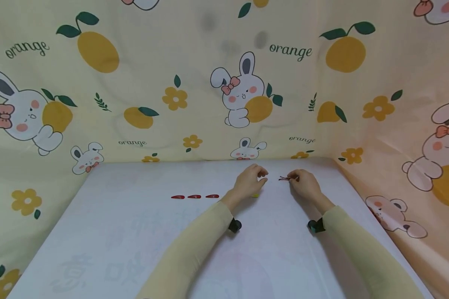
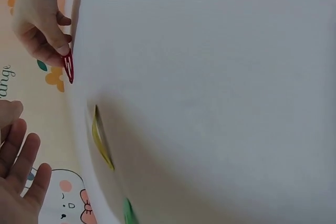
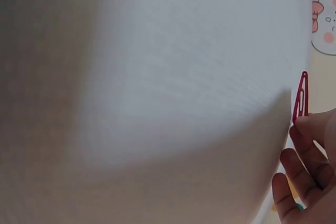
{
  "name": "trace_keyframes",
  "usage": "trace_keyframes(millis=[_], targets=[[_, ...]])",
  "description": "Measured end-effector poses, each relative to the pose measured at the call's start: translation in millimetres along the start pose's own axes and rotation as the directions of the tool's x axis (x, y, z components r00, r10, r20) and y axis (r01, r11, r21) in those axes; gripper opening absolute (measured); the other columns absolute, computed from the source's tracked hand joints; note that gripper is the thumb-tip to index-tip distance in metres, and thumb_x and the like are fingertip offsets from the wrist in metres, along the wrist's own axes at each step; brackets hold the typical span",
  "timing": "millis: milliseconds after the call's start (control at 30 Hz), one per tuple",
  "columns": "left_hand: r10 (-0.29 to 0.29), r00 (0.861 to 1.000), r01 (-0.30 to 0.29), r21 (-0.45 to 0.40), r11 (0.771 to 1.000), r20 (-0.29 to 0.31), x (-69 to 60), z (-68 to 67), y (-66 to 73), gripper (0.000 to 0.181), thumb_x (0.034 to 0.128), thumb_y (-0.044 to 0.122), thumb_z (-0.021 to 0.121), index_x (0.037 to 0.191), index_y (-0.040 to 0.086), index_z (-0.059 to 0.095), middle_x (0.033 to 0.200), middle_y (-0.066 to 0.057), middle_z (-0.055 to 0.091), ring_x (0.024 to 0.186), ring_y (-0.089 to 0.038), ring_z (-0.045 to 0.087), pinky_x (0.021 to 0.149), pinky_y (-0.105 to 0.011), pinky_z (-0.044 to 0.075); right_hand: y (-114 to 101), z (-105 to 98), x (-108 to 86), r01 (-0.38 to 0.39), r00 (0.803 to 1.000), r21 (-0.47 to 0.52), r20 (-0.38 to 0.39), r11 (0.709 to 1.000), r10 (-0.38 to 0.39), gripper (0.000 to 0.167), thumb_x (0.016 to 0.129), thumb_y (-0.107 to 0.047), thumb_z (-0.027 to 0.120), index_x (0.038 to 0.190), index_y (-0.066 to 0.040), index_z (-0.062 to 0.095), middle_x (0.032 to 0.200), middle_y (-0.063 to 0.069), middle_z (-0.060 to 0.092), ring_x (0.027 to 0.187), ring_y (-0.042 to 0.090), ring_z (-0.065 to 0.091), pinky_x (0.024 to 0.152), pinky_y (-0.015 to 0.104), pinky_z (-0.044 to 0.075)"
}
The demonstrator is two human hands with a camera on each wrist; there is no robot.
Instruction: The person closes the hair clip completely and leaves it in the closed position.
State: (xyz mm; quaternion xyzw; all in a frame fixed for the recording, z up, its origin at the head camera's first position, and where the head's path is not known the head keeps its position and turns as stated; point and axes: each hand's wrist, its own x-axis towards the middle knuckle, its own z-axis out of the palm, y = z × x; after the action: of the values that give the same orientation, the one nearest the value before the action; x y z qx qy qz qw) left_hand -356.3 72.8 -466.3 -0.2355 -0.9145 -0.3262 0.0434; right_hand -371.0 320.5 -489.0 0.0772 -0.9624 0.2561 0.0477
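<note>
Between thumb and fingers, my right hand [image 1: 305, 182] pinches a dark red snap hair clip [image 3: 301, 95] just above the table; its tip points away from the fingers. To the left of it my left hand [image 1: 248, 181] hovers with loosely bent fingers and nothing in them. Below that hand lies a yellow hair clip [image 2: 101, 139], partly hidden in the head view. A green hair clip [image 2: 129, 212] shows at the bottom of the left wrist view. Farther left, red hair clips [image 1: 194, 196] lie in a row.
The white table [image 1: 142, 232] carries faint printed marks. A cream cloth [image 1: 153, 54] with rabbits and oranges hangs along its back edge, and more of the cloth covers the right side. A dark wrist camera [image 1: 235, 225] sits on the left cuff.
</note>
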Motion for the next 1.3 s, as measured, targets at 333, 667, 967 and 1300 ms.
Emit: trace_keyframes(millis=[333, 667, 967, 1300], targets=[[0.006, 0.999, -0.008, 0.06, 0.998, 0.043, 13.0, 8.4, -0.8, 0.027, 0.103, 0.024, 0.067, 0.128, 0.016, 0.07, 0.124, 0.003, 0.066, 0.108, -0.011, 0.063, 0.083, -0.021, 0.051, -1.9, 2.6, -2.5, -0.03, 1.0, 0.036, 0.011, 0.999, 0.029, 0.021, 0.101, -0.006, 0.058, 0.115, -0.001, 0.072, 0.112, 0.02, 0.069, 0.098, 0.034, 0.061, 0.087, 0.051, 0.05], [-0.032, 0.996, 0.027, 0.061, 0.998, 0.082, 18.2, 9.5, -0.5, 0.029, 0.1045, 0.026, 0.065, 0.131, 0.016, 0.07, 0.13, 0.003, 0.069, 0.112, -0.012, 0.066, 0.087, -0.027, 0.054, -19.8, 3.4, -15.7, 0.037, 0.997, 0.099, -0.07, 0.994, -0.031, 0.018, 0.1, -0.005, 0.061, 0.111, -0.002, 0.074, 0.108, 0.018, 0.07, 0.097, 0.035, 0.062, 0.083, 0.049, 0.05], [-0.022, 0.993, 0.014, 0.065, 0.998, 0.117, 18.4, 8.6, 6.0, 0.03, 0.1055, 0.026, 0.063, 0.133, 0.016, 0.069, 0.132, 0.002, 0.069, 0.115, -0.014, 0.066, 0.091, -0.03, 0.055, -37.1, 4.9, -21.9, 0.144, 0.981, 0.101, -0.142, 0.984, -0.129, 0.015, 0.096, 0.0, 0.065, 0.107, -0.002, 0.076, 0.1, 0.016, 0.071, 0.092, 0.033, 0.064, 0.08, 0.046, 0.049], [0.015, 0.993, -0.024, 0.078, 0.997, 0.116, 16.5, 4.6, 9.9, 0.024, 0.1054, 0.027, 0.063, 0.124, 0.016, 0.073, 0.119, 0.001, 0.069, 0.105, -0.012, 0.066, 0.086, -0.026, 0.053, -43.5, 5.6, -25.0, 0.177, 0.972, 0.098, -0.174, 0.979, -0.158, 0.014, 0.096, -0.001, 0.065, 0.106, -0.002, 0.076, 0.101, 0.015, 0.071, 0.094, 0.032, 0.064, 0.084, 0.049, 0.051]])
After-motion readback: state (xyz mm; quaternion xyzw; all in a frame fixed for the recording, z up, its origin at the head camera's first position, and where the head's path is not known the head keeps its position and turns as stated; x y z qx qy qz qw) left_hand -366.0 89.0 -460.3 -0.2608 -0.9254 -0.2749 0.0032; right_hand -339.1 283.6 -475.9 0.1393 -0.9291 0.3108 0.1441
